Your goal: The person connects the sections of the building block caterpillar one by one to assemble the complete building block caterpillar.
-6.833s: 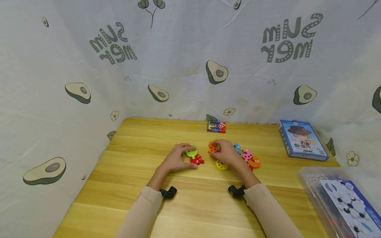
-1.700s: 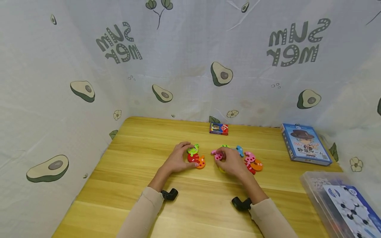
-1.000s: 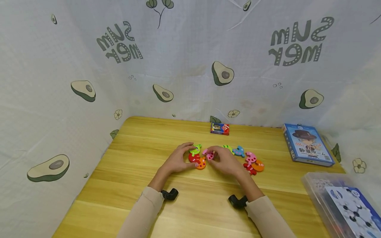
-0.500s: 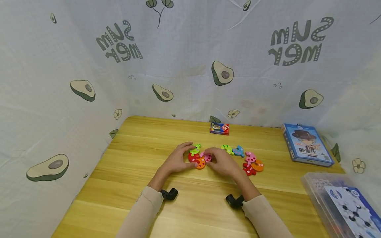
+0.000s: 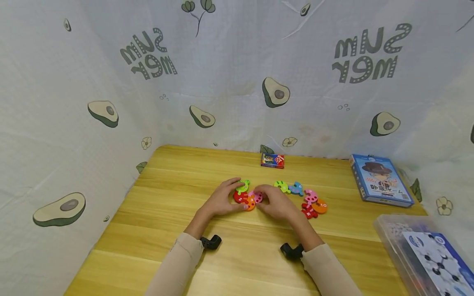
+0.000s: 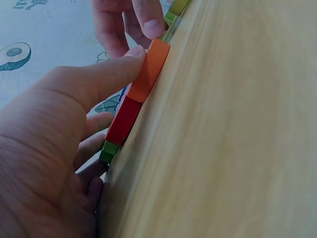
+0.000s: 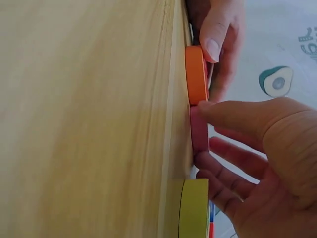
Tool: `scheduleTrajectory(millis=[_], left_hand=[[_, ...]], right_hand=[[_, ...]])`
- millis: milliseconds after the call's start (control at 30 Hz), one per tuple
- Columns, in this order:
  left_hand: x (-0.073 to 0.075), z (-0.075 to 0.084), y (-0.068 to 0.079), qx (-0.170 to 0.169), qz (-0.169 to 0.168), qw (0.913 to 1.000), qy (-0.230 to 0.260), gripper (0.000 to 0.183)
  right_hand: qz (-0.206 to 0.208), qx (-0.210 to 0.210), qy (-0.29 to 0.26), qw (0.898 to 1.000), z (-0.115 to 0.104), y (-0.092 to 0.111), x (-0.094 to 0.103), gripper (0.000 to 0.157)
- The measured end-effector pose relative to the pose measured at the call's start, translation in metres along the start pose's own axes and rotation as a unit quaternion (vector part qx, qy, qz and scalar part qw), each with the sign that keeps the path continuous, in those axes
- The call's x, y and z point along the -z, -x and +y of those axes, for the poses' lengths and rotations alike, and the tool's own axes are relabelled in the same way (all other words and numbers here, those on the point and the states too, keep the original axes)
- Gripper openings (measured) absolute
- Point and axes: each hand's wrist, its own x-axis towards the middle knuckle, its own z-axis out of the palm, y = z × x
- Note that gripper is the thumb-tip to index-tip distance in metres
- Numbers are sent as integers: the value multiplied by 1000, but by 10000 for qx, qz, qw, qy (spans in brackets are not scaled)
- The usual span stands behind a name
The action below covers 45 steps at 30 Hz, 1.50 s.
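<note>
My left hand [image 5: 221, 200] holds a short row of number puzzle pieces on the table, its thumb against the orange piece [image 6: 151, 72] and its fingers by the green face piece [image 5: 243, 187]. Between these two lies the red piece [image 5: 240, 197], marked 2. My right hand [image 5: 277, 202] pinches a pink dotted piece [image 7: 199, 130] between thumb and fingers. That piece sits right against the orange one. A yellow piece [image 7: 194, 208] lies close below the right fingers in the right wrist view; the hand hides it in the head view.
Right of the hands lie a green striped piece [image 5: 282, 186], a blue piece [image 5: 296, 188], a pink piece [image 5: 310, 196], a red piece [image 5: 309, 211] and an orange piece [image 5: 319, 206]. A small box [image 5: 273, 160], a blue box [image 5: 381, 180] and a clear case [image 5: 385, 234] stand farther off.
The right hand earlier handled the orange piece, which then joined the red one. It has since brought the pink piece leftward against the orange. The left hand has stayed at the row.
</note>
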Motion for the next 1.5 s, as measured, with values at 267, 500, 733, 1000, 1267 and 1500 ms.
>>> scheduleTrajectory(millis=[267,500,733,1000,1267,1500], left_hand=[[0,2,0,212,-22,9997,76,81],[2,5,1,314,28,9993,196,81],[3,4,1,287,83,9992,266,80],[3,2,0,260,24,9993,271,79],[5,1,1,216,-29,9990,393,79],[5,1,1,244,-64,9992,323,80]], right_hand=[[191,-200,-17,9996,13,18,16,38],[465,-269,87,9985,28,33,24,42],[986,-621,107,9931,37,33,30,39],[747,-882,411,9924,42,25,37,46],[626,-913,601,9920,42,21,38,41],[514,-1136,482,9910,42,19,37,39]])
